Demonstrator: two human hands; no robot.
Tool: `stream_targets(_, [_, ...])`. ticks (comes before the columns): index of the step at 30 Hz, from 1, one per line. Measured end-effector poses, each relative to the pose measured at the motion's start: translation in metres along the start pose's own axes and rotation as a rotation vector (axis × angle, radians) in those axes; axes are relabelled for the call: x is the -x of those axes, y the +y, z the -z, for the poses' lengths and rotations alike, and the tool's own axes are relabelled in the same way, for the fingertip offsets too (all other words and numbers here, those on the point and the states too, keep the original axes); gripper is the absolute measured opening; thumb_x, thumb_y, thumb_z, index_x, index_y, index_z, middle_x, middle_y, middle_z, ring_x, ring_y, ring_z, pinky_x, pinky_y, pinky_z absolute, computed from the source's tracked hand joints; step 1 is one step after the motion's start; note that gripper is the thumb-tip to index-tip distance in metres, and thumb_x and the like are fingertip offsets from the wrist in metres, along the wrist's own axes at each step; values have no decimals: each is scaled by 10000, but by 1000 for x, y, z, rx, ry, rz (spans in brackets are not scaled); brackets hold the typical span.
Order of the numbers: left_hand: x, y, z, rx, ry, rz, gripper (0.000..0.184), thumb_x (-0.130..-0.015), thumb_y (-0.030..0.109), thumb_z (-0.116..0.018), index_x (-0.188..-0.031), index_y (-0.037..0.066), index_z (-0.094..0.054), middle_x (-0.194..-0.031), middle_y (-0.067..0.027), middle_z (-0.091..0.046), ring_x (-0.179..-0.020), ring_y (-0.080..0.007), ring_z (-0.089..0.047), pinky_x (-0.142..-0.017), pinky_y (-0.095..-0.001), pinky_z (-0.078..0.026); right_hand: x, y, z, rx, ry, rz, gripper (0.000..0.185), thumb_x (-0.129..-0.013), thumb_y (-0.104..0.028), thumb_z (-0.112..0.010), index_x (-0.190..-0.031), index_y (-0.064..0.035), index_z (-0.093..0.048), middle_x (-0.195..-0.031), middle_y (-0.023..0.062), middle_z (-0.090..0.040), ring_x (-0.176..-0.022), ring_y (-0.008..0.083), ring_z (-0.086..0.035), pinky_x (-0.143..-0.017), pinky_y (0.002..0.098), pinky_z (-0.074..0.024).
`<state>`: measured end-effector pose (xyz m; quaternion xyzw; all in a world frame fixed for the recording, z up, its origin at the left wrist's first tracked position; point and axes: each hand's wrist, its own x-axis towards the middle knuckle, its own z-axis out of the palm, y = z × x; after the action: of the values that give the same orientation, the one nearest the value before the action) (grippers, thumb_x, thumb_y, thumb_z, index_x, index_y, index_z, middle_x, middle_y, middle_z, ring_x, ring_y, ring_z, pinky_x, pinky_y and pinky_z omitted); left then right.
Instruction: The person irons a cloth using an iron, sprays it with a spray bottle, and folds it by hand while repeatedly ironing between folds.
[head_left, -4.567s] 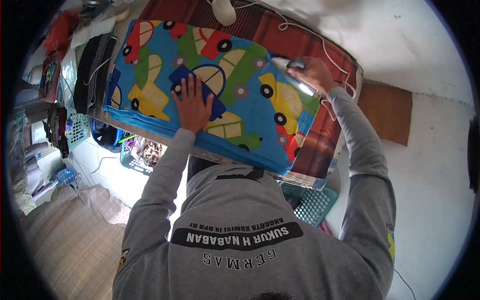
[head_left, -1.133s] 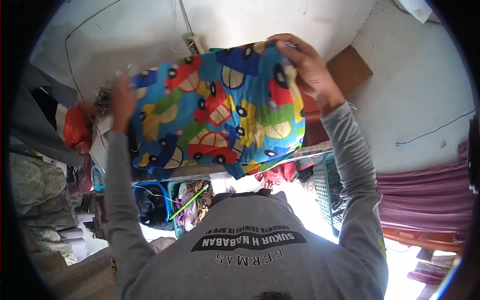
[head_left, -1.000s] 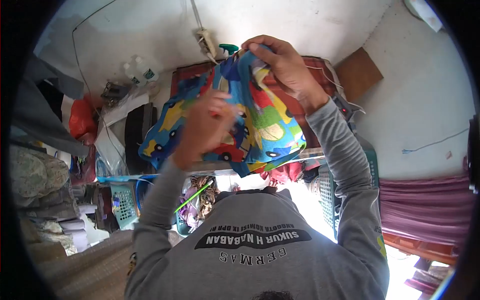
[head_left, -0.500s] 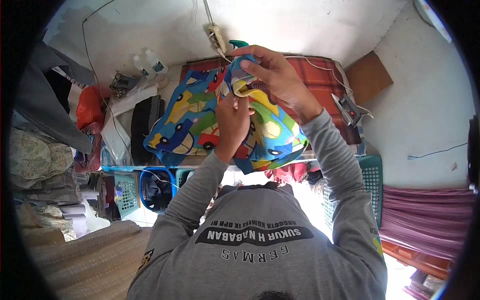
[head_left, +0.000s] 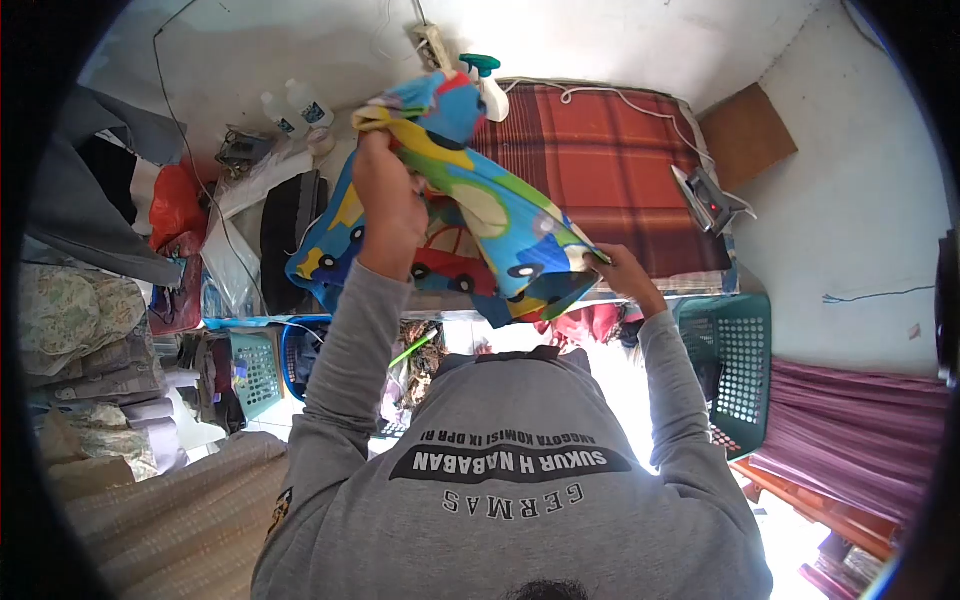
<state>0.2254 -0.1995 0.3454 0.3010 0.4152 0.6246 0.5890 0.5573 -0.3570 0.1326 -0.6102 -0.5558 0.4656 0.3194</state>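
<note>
A blue cloth printed with colourful cars (head_left: pixel 480 205) is stretched between my two hands, partly raised off the plaid ironing pad. My left hand (head_left: pixel 388 195) is closed around a gathered part of it near the back, and the bunched end flops over above the fist. At the front right, my right hand (head_left: pixel 625 277) pinches a corner of the same cloth. Its lower left part drapes along the front of the worktop. Whether it is a garment or a plain piece of fabric, I cannot tell.
A red plaid pad (head_left: pixel 600 150) covers the worktop. An iron (head_left: pixel 708 205) with a lit red light rests at its right end, its white cord running behind. A spray bottle (head_left: pixel 490 92) stands at the back. Below right is a green basket (head_left: pixel 745 350); bottles (head_left: pixel 308 105) stand back left.
My left hand has lifted the cloth up and to the left. My right hand has moved down to its front right corner. More of the plaid pad and the spray bottle now show.
</note>
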Motion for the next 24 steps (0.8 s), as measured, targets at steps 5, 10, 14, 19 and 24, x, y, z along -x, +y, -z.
stream_targets(5, [-33,55,-9,-4,6,-206,298,-1071,258,-530,-1205,37,-680,-1129,-74,-729,-945,-224,-736,-779,-375,-608,-20,14,-4,349,186,181,233,-975,-87,-658,-1173,-5,-748,-1044,230,-768,-984,361,-766,-855,449,-562])
stream_targets(10, [-45,130,-8,-109,-60,-410,313,-1077,275,-522,-1171,21,-677,-1100,-113,-703,-931,-236,-724,-774,-405,-601,-59,-7,5,-150,240,25,271,-948,-57,-604,-1182,28,-711,-1013,120,-770,-890,219,-750,-824,371,-605])
stream_targets(14, [-83,183,24,-264,-24,-591,313,-1088,264,-504,-1203,25,-669,-1107,-120,-702,-984,-235,-727,-760,-412,-601,-62,-64,63,-539,139,200,233,-1046,-123,-603,-1226,-22,-711,-1075,44,-744,-978,122,-709,-855,279,-566])
stream_targets(19, [-146,216,92,-353,144,-613,321,-1101,251,-490,-1256,11,-636,-1206,-130,-685,-1095,-285,-727,-935,-474,-649,-25,-216,91,-333,245,391,223,-1088,-197,-597,-1167,-24,-714,-926,-15,-692,-791,61,-612,-692,224,-482])
stream_targets(24, [-211,237,180,-58,163,-310,302,-1108,239,-506,-1293,38,-635,-1277,-146,-691,-1153,-338,-721,-1048,-582,-600,1,-299,124,71,176,437,277,-1137,-258,-589,-1106,-7,-700,-854,-22,-640,-779,45,-557,-669,249,-463])
